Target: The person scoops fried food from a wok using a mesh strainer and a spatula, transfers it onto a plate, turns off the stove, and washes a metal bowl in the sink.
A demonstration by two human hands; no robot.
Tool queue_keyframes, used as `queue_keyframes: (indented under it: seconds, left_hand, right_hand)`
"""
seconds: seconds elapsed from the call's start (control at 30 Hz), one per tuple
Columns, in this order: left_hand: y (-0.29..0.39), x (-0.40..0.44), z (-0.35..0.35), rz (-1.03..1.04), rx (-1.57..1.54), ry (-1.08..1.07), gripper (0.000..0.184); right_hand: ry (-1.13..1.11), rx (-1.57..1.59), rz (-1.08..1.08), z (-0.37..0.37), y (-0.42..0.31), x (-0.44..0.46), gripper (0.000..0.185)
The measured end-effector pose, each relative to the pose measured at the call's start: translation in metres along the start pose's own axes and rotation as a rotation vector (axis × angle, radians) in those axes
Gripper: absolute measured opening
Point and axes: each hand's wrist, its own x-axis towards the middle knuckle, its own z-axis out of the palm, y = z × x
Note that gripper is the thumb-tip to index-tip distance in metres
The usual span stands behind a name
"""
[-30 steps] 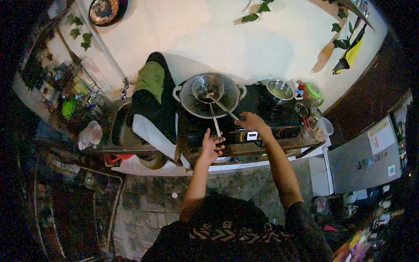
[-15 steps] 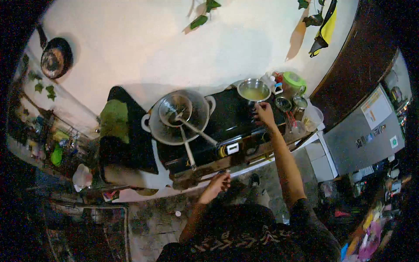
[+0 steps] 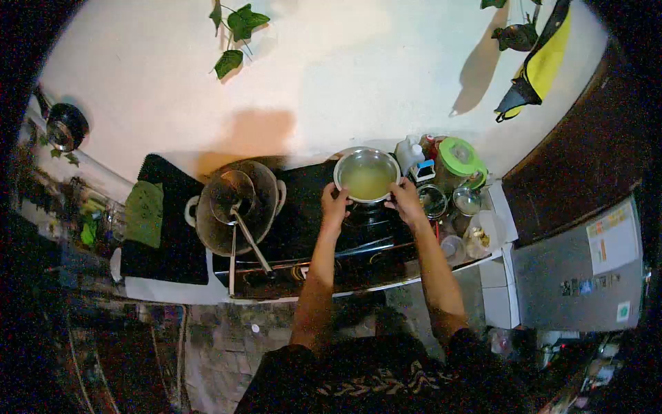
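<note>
A round metal bowl (image 3: 367, 153) with yellowish-green liquid (image 3: 369, 181) inside is at the right part of the black stove (image 3: 310, 207). My left hand (image 3: 336, 204) grips its near-left rim, thumb on top. On the near-right rim, my right hand (image 3: 405, 200) holds it in the same way. Whether the bowl rests on the burner or is slightly raised, I cannot tell. To the left stands a large two-handled wok (image 3: 258, 221). In it lie a round strainer (image 3: 233, 196) and another long-handled utensil, their handles crossing over the near rim.
Right of the bowl are a white bottle (image 3: 409, 152), a green-lidded container (image 3: 460, 157) and several jars and cups. A black mat with a green cloth (image 3: 143, 214) lies at the left. A grey fridge (image 3: 586, 269) stands right; a frying pan (image 3: 67, 127) hangs left.
My left hand has risen from near the stove's front edge to the bowl's left rim. My right hand is now at the right rim. The view has shifted.
</note>
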Motion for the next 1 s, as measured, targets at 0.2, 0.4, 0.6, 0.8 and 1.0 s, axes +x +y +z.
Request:
queue_keyframes:
  seconds: [0.2, 0.4, 0.6, 0.8, 1.0]
  left_hand:
    - [-0.003, -0.018, -0.005, 0.121, 0.136, 0.017, 0.047]
    - [-0.013, -0.081, -0.022, 0.189, 0.141, 0.039, 0.041]
    - [-0.017, -0.2, -0.069, 0.105, 0.092, -0.119, 0.044]
    - [-0.052, -0.314, -0.166, 0.202, 0.036, -0.298, 0.041]
    - [-0.047, -0.421, -0.313, 0.147, 0.269, -0.236, 0.031]
  right_hand:
    - [-0.1, -0.125, -0.288, -0.008, 0.005, -0.017, 0.014]
    - [-0.029, -0.164, -0.34, -0.03, 0.037, -0.074, 0.019]
    - [-0.09, -0.253, -0.085, -0.035, 0.015, -0.212, 0.052]
    - [-0.014, -0.418, 0.008, -0.037, 0.083, -0.352, 0.066]
    - [-0.077, -0.302, 0.016, 0.085, 0.099, -0.483, 0.018]
